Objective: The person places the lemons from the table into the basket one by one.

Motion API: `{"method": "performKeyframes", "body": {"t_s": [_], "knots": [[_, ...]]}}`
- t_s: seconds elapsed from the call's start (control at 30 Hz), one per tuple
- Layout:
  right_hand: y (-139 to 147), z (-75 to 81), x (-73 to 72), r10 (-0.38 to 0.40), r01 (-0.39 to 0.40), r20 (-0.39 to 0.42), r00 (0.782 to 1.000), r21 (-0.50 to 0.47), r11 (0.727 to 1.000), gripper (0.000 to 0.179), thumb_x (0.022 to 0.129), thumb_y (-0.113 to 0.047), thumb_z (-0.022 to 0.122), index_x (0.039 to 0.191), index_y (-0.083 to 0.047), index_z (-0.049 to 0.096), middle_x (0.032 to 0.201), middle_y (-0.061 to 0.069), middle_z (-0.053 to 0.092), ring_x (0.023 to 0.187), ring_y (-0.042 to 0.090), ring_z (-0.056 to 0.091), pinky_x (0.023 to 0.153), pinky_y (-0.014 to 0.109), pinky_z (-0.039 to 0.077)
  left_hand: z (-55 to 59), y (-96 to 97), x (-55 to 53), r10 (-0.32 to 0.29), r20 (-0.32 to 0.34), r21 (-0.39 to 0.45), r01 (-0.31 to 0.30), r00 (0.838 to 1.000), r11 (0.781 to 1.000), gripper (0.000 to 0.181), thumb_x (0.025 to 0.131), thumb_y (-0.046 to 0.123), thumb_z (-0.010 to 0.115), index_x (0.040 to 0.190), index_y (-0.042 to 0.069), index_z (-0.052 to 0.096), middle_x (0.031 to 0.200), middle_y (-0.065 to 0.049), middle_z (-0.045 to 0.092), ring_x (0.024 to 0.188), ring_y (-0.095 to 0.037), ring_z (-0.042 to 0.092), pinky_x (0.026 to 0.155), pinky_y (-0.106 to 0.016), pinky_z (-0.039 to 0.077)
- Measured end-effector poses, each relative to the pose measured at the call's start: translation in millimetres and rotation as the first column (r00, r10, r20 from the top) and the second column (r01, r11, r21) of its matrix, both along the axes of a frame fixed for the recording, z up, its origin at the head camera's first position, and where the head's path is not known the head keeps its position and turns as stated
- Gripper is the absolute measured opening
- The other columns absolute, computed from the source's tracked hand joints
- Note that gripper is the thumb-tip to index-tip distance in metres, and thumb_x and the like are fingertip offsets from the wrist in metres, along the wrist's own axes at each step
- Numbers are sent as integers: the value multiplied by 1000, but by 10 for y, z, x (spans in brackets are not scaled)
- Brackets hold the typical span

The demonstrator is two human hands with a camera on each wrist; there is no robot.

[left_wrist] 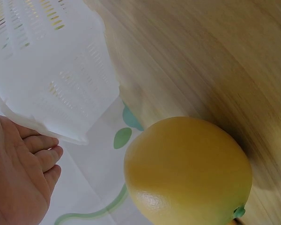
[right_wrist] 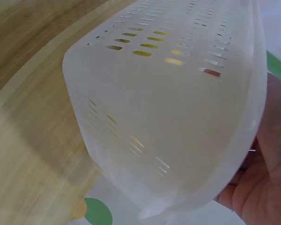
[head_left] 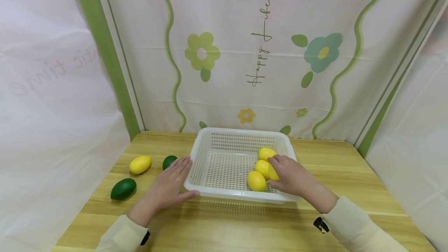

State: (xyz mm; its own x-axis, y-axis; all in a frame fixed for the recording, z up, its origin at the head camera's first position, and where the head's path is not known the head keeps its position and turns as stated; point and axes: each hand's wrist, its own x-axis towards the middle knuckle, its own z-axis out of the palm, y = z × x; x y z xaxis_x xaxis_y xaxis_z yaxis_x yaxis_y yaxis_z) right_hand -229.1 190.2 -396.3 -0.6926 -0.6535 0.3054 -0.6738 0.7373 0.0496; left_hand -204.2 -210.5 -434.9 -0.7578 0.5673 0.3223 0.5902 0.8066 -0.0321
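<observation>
A white perforated plastic basket (head_left: 227, 193) stands on the table, with several yellow lemons (head_left: 257, 181) in its right part. Inside its right end, my right hand (head_left: 293, 176) grips a lemon (head_left: 273, 173), mostly covered by the fingers. At the basket's front left corner rests my left hand (head_left: 168, 186), its fingers fairly straight along the left side and its thumb by the front rim. Beyond those fingers lies a dark green fruit (head_left: 169, 161), partly hidden. The left wrist view has a large yellow-orange fruit (left_wrist: 187, 171) with a green stem end close to the camera.
Left of the left hand, a yellow lemon (head_left: 140, 165) and another dark green fruit (head_left: 123, 189) lie on the wooden table (head_left: 224, 228). A printed white curtain (head_left: 227, 100) hangs behind the table, with white fabric on both sides.
</observation>
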Motion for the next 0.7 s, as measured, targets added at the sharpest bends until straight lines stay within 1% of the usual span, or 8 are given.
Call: {"method": "performKeyframes", "body": {"t_s": [0.13,0.33,0.47,0.6,0.7], "knots": [[2,-9,3,-4,4,10,1000,4,1000,61,75,-31,83,115,8,59,100,16,63,86,28,62,77,41,55,11,1,8,11,24,-7,-10,1000,1000,97,90,71,45,147,-7,33,153,-22,30,141,-34,28,116,-45,22],[4,-23,6,-14,14,33,999,9,1000,62,75,-32,83,115,9,59,104,18,63,89,30,62,79,42,55,14,6,9,14,36,-12,-13,999,1000,97,90,70,45,147,-7,33,153,-22,30,141,-34,28,116,-45,21],[7,-36,7,-22,21,59,998,17,1000,62,76,-31,82,116,9,58,105,19,63,90,31,63,79,42,55,15,7,6,10,26,-17,-10,1000,1000,98,89,71,45,147,-7,33,153,-23,30,141,-34,27,116,-45,21],[7,-41,5,-32,30,78,996,22,999,62,76,-31,81,117,9,58,105,18,63,91,30,63,80,42,55,9,3,5,-1,5,-8,1,1000,1000,97,89,70,47,146,-8,35,152,-24,31,140,-35,29,115,-45,23],[3,-44,4,-43,42,96,994,22,999,62,77,-32,81,117,9,58,107,19,63,93,31,62,82,43,55,2,1,4,2,7,-5,-2,1000,1000,97,89,70,47,146,-8,35,152,-23,31,140,-35,30,115,-45,23]]}}
